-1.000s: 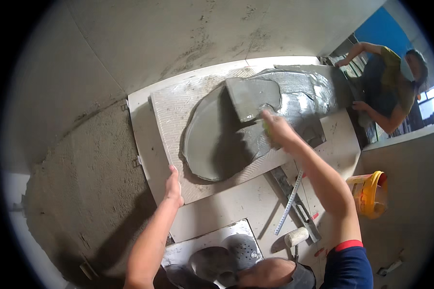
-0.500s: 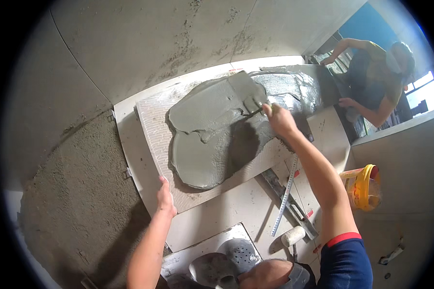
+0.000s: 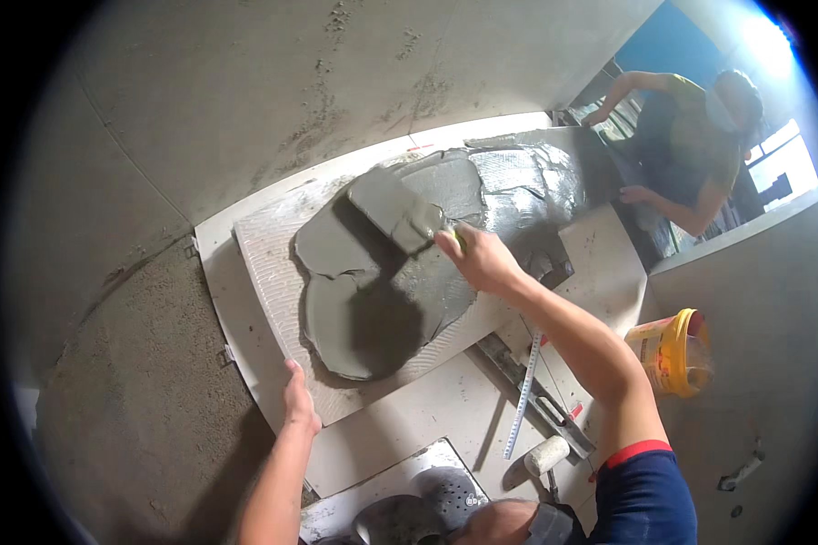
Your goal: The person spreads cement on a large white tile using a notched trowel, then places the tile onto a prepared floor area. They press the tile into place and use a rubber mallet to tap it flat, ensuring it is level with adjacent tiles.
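Observation:
A large tile (image 3: 262, 250) with a ridged face lies tilted before me, its middle under a thick layer of wet grey mortar (image 3: 341, 327). My right hand (image 3: 480, 259) is closed round the yellow-green handle of a trowel. The trowel's flat blade (image 3: 386, 207), coated with mortar, lies over the upper middle of the layer and casts a dark shadow. At the tile's near left corner my left hand (image 3: 300, 400) grips the edge, the thumb along the side; its other fingers are mostly hidden.
Light tiles (image 3: 427, 400) form the floor; rough mortar bed (image 3: 154, 363) lies left. Near my right arm are a long metal level (image 3: 527, 391), a ruler (image 3: 523, 391), a white mallet (image 3: 547, 454) and a yellow bucket (image 3: 677, 354). A person (image 3: 691, 136) crouches far right, reflected or behind glass.
My right hand has drawn the trowel left and slightly nearer across the mortar. My left hand stays at the tile's corner. The whole view has shifted a little.

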`<state>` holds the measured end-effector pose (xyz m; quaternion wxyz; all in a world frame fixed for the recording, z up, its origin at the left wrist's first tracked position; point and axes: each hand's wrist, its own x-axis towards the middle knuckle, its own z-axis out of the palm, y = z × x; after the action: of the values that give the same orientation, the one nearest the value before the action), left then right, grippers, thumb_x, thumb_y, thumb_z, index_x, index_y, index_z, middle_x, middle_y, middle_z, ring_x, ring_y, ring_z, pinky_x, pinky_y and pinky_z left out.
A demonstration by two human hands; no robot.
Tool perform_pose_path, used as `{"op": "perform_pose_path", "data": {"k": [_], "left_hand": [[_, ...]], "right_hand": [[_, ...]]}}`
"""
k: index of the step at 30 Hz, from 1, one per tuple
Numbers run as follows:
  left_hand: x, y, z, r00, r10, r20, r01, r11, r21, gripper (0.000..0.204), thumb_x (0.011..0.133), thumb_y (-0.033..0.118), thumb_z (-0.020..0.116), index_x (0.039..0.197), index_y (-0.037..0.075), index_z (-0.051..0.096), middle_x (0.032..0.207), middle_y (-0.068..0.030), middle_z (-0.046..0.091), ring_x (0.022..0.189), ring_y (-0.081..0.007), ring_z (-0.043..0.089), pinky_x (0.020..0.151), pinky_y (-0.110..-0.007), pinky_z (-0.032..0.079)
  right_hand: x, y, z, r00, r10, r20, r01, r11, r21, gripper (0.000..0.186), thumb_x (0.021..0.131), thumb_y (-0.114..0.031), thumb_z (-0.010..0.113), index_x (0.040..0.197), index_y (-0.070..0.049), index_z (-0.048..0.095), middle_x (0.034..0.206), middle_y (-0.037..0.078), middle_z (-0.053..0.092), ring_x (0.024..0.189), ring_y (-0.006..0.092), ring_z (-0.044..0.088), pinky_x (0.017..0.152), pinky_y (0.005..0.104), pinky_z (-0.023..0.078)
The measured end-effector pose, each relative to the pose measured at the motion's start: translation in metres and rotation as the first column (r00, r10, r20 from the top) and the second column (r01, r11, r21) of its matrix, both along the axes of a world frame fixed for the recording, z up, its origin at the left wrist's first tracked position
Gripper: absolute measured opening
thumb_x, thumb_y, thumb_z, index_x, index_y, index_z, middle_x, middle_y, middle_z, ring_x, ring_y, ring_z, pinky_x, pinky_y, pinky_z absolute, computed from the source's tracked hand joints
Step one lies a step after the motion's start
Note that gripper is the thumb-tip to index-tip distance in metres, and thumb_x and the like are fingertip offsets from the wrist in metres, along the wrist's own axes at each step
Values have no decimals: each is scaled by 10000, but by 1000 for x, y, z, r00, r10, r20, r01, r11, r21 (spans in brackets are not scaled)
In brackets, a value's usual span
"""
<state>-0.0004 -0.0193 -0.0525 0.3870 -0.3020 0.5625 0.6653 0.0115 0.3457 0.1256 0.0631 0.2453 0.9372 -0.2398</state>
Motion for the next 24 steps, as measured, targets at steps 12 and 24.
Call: {"op": "perform_pose_path", "data": {"k": [12, 24], "left_hand": [[6, 4, 1, 998, -26, -60, 23, 998, -51, 1003, 918, 701, 426, 1534, -23, 105, 1620, -174, 93, 1493, -296, 93, 1190, -457, 137], [6, 11, 19, 994, -4, -113, -8, 994, -113, 970, 938, 653, 451, 1527, -41, 113, 1624, -151, 88, 1497, -248, 71, 1197, -416, 96]], "right_hand": [[-58, 216, -31, 936, -316, -155, 351, 866, 356, 602, 966, -550, 450, 1058, 6, 662, 1043, 274, 667, 1051, 442, 616, 900, 494, 476], [-19, 58, 10, 984, -169, -63, 156, 973, -169, 434, 990, -419, 531, 1045, -4, 641, 736, 106, 642, 663, 201, 624, 629, 378, 478]]}}
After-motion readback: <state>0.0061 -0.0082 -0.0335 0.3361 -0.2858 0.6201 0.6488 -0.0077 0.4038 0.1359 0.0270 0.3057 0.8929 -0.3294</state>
